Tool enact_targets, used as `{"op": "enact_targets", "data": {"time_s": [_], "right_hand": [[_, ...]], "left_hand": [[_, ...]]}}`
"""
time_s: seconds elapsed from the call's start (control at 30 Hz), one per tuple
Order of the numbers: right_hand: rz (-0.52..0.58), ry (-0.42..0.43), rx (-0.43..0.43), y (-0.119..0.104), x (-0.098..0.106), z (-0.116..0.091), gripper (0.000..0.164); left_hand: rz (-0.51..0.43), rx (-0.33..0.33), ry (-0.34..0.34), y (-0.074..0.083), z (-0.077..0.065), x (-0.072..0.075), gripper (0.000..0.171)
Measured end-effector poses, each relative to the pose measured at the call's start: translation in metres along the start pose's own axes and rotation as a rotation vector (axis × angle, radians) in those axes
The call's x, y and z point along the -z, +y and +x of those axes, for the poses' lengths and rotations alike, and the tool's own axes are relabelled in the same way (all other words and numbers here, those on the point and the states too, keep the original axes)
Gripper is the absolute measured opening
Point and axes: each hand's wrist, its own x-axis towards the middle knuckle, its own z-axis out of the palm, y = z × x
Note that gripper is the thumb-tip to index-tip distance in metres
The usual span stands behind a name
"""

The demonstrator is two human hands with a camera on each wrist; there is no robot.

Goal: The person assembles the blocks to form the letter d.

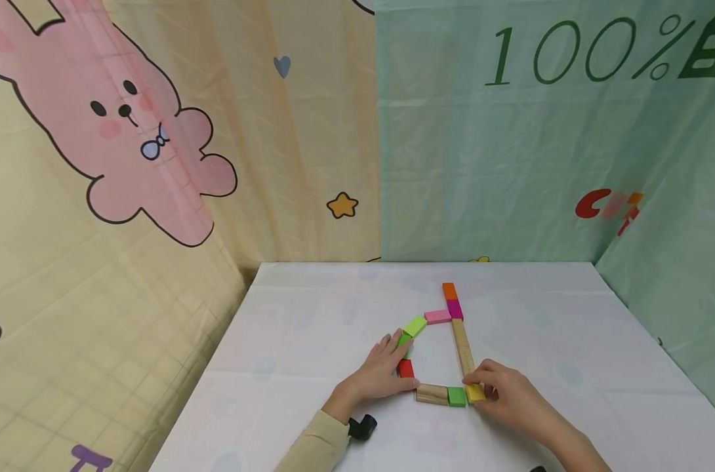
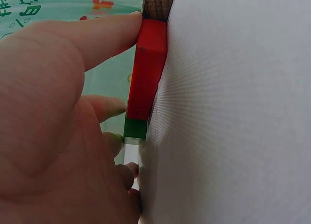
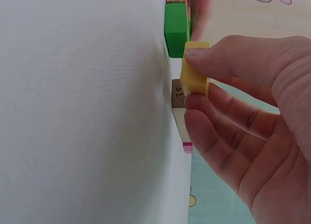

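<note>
Between thumb and fingers, my right hand (image 1: 517, 396) pinches a yellow block (image 3: 195, 71) at the near end of a wooden strip (image 1: 462, 344). In the right wrist view this block shows beside a green block (image 3: 176, 29) and a wooden end printed "35". My left hand (image 1: 381, 373) lies spread along the left side of the block outline. Its thumb is at the corner where a red block (image 2: 148, 68) meets a wooden block (image 1: 431, 394). The other fingers extend over a second green block (image 1: 403, 341), partly hiding it.
The outline's far side has a light green block (image 1: 415, 326) and a pink one (image 1: 437, 317). A magenta block (image 1: 454, 309) and an orange block (image 1: 449, 291) extend beyond it. The white table (image 1: 275, 328) meets printed curtains (image 1: 310, 164) at the back.
</note>
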Motion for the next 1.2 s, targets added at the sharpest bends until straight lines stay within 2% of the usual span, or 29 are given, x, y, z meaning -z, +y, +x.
{"op": "enact_targets", "data": {"time_s": [0.27,0.43,0.9,1.2], "right_hand": [[-0.050,0.016,0.026,0.0015,-0.0021,0.0002,0.035],[-0.076,0.027,0.011,0.0012,-0.0044,0.0014,0.036],[-0.052,0.045,-0.098,-0.0052,-0.0074,0.0054,0.046],[-0.055,0.063,-0.062,-0.0020,-0.0089,0.0052,0.049]], "left_hand": [[0.015,-0.004,0.002,0.0004,0.0019,0.0003,0.086],[0.017,-0.005,0.005,0.0004,0.0028,0.0005,0.086],[0.009,-0.001,0.004,0.0006,0.0021,0.0008,0.086],[0.004,-0.003,0.007,-0.0017,0.0018,-0.0015,0.086]]}}
